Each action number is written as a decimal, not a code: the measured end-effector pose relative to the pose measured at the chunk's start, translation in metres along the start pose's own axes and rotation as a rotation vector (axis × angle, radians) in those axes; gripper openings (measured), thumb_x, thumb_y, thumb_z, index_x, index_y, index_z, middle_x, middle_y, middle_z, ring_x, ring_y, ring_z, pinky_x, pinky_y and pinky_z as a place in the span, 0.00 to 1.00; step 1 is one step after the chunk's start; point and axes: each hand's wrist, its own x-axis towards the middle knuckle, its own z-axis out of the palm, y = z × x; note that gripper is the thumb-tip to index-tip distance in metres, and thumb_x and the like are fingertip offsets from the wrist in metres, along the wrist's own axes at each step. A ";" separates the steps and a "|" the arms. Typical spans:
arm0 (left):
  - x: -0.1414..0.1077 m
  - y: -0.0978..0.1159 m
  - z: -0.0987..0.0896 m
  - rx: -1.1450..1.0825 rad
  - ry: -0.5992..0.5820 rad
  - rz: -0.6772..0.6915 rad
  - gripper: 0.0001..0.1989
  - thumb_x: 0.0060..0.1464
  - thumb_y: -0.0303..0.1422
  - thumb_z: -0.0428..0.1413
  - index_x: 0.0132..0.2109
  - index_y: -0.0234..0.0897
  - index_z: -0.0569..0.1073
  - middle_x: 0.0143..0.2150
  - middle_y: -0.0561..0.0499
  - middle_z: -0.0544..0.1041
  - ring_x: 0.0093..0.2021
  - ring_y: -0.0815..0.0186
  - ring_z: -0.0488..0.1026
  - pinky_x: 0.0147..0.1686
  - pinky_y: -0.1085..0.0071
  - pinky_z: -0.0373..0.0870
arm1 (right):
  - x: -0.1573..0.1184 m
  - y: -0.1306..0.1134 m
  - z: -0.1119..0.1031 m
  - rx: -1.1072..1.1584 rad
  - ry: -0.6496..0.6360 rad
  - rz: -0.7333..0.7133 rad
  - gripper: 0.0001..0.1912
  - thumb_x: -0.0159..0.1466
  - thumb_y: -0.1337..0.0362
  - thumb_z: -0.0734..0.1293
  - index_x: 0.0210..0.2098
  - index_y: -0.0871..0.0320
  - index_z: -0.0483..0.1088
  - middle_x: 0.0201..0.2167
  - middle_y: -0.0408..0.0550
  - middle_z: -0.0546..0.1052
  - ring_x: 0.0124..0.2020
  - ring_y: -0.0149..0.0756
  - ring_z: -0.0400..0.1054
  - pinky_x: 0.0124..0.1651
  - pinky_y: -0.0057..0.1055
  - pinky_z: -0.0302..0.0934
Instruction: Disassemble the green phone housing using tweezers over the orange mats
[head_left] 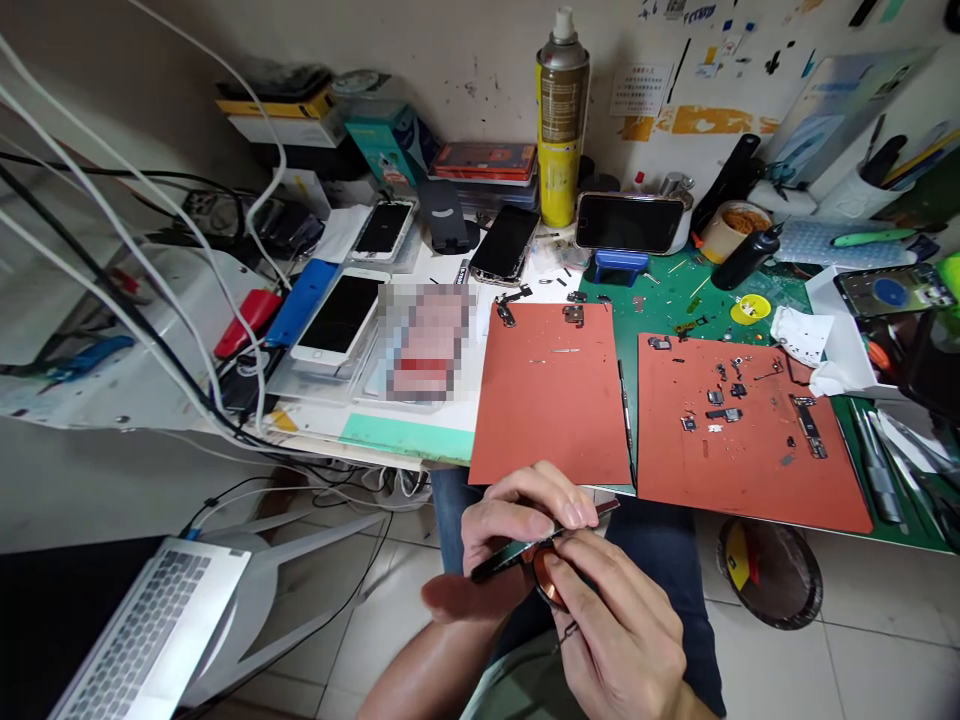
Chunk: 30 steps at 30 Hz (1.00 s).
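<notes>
Below the table edge, over my lap, my left hand is closed around a thin dark phone housing, seen nearly edge-on and tilted up to the right. My right hand pinches a round copper wireless charging coil with a dark rim, close against the housing's near face. A thin dark flex cable hangs by the right fingers. Whether the coil touches the housing cannot be made out. Beyond both hands lies a red mat, with small phone parts along its far edge.
A second red mat bears several small parts and a logic board. Between the mats lies a thin tool. Phones, a spray can and boxes line the back. Left are cables and a laptop; a bin stands below right.
</notes>
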 end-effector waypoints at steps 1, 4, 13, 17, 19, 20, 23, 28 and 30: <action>0.001 0.000 -0.001 -0.002 -0.015 0.006 0.46 0.68 0.68 0.35 0.62 0.42 0.82 0.39 0.43 0.76 0.38 0.56 0.76 0.35 0.59 0.81 | 0.000 0.000 0.000 -0.002 0.001 -0.001 0.11 0.69 0.78 0.69 0.47 0.65 0.82 0.41 0.60 0.87 0.47 0.47 0.86 0.49 0.38 0.85; 0.004 -0.001 -0.002 -0.002 -0.055 0.038 0.47 0.67 0.69 0.35 0.64 0.40 0.81 0.39 0.43 0.76 0.38 0.56 0.76 0.34 0.59 0.81 | 0.000 -0.001 0.001 -0.001 0.019 0.005 0.11 0.69 0.78 0.69 0.47 0.65 0.82 0.40 0.59 0.87 0.46 0.47 0.86 0.48 0.38 0.85; 0.008 -0.005 0.003 0.012 -0.006 0.138 0.58 0.62 0.73 0.27 0.62 0.33 0.81 0.40 0.42 0.78 0.39 0.56 0.77 0.34 0.59 0.81 | 0.002 -0.003 0.003 -0.017 0.025 -0.009 0.08 0.70 0.77 0.70 0.46 0.66 0.81 0.37 0.59 0.87 0.44 0.47 0.87 0.48 0.37 0.85; 0.009 -0.006 -0.001 0.009 -0.072 0.170 0.57 0.64 0.71 0.28 0.64 0.30 0.80 0.41 0.39 0.78 0.40 0.55 0.76 0.36 0.58 0.83 | 0.002 -0.003 0.002 -0.035 0.026 -0.007 0.10 0.70 0.77 0.69 0.46 0.64 0.82 0.37 0.57 0.88 0.44 0.47 0.87 0.48 0.37 0.85; 0.009 -0.005 -0.002 0.018 -0.094 0.158 0.57 0.64 0.71 0.28 0.65 0.32 0.79 0.41 0.40 0.77 0.40 0.56 0.76 0.37 0.58 0.83 | 0.001 -0.003 0.002 -0.038 0.028 -0.009 0.10 0.70 0.77 0.69 0.46 0.65 0.82 0.37 0.59 0.88 0.43 0.47 0.87 0.49 0.37 0.85; 0.008 -0.004 -0.002 0.019 -0.088 0.144 0.56 0.64 0.71 0.28 0.65 0.33 0.79 0.41 0.40 0.77 0.40 0.56 0.76 0.37 0.59 0.83 | 0.001 -0.004 0.002 -0.034 0.025 -0.013 0.10 0.69 0.78 0.69 0.46 0.66 0.82 0.37 0.60 0.88 0.43 0.47 0.87 0.49 0.37 0.85; 0.005 -0.001 0.000 0.015 -0.003 0.065 0.52 0.67 0.69 0.28 0.63 0.39 0.81 0.40 0.43 0.76 0.40 0.56 0.75 0.37 0.59 0.83 | 0.001 -0.004 0.001 -0.004 0.023 -0.011 0.10 0.69 0.79 0.69 0.45 0.67 0.82 0.36 0.61 0.88 0.46 0.50 0.87 0.51 0.38 0.84; -0.002 0.001 0.003 0.027 0.107 0.004 0.48 0.68 0.68 0.29 0.60 0.45 0.84 0.39 0.43 0.77 0.38 0.56 0.76 0.36 0.59 0.82 | -0.001 -0.003 -0.001 0.010 0.007 0.003 0.12 0.67 0.80 0.69 0.46 0.67 0.82 0.38 0.61 0.88 0.49 0.52 0.86 0.54 0.38 0.84; -0.003 0.001 0.005 0.016 0.168 -0.020 0.47 0.68 0.68 0.31 0.58 0.46 0.85 0.39 0.43 0.79 0.38 0.56 0.77 0.36 0.58 0.81 | -0.001 -0.003 -0.002 0.033 0.004 0.019 0.13 0.67 0.80 0.69 0.47 0.66 0.82 0.39 0.61 0.88 0.49 0.51 0.86 0.55 0.38 0.83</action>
